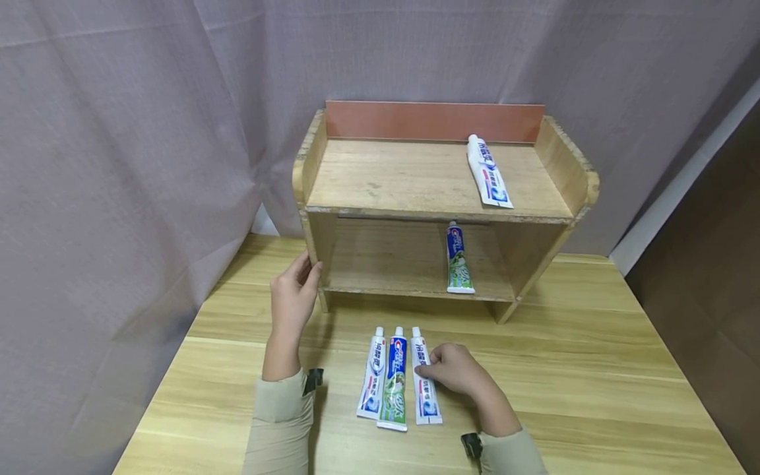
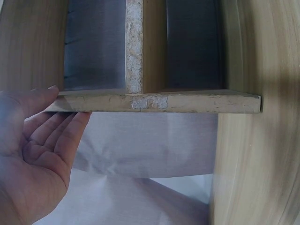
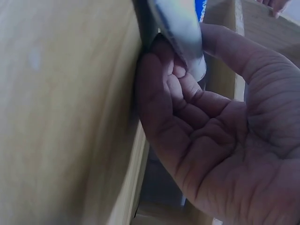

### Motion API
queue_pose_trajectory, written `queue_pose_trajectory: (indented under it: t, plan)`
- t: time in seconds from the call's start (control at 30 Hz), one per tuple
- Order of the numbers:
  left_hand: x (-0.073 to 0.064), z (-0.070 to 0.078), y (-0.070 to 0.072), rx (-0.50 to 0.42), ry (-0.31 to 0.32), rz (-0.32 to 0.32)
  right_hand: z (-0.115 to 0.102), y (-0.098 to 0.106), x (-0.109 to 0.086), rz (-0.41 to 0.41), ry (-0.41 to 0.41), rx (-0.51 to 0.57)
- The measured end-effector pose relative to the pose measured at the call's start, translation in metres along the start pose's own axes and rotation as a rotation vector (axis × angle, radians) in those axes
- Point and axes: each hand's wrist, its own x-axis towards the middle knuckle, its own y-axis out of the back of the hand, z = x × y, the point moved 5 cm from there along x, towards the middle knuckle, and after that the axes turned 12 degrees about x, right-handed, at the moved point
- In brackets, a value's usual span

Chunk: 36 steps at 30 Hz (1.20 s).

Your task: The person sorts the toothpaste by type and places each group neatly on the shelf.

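A two-tier wooden shelf [image 1: 380, 178] stands on the table. My left hand [image 1: 291, 297] grips the front edge of its left side panel [image 2: 197, 103], thumb on one face and fingers on the other. On the table before the shelf lie three toothpaste tubes, caps toward it: a white one [image 1: 372, 379], a blue-and-green one [image 1: 394, 389] and another white one [image 1: 427, 399]. With thumb and fingers, my right hand [image 1: 460, 369] pinches the rightmost white tube by its right edge. In the right wrist view, the thumb and curled fingers close around that tube [image 3: 178, 28].
A white toothpaste tube [image 1: 489, 175] lies on the upper tier, right of centre. Below it, a blue-and-green tube [image 1: 458, 260] lies on the lower tier. Grey cloth [image 1: 148, 132] hangs behind and left; a brown panel [image 1: 712, 277] stands at the right.
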Motion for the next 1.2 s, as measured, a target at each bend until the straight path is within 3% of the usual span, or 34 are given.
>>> queue_pose_trajectory:
  t: [0.5, 0.73, 1.2]
  plan:
    - [0.001, -0.001, 0.0, -0.003, -0.007, 0.005, -0.007, 0.012, 0.0, 0.022, 0.072, 0.132]
    - [0.001, -0.002, -0.001, -0.002, -0.008, -0.002, -0.009, 0.012, -0.003, 0.026, 0.059, 0.193]
    - [0.001, -0.002, 0.0, -0.013, 0.006, 0.005, -0.013, 0.011, -0.004, 0.063, 0.088, 0.154]
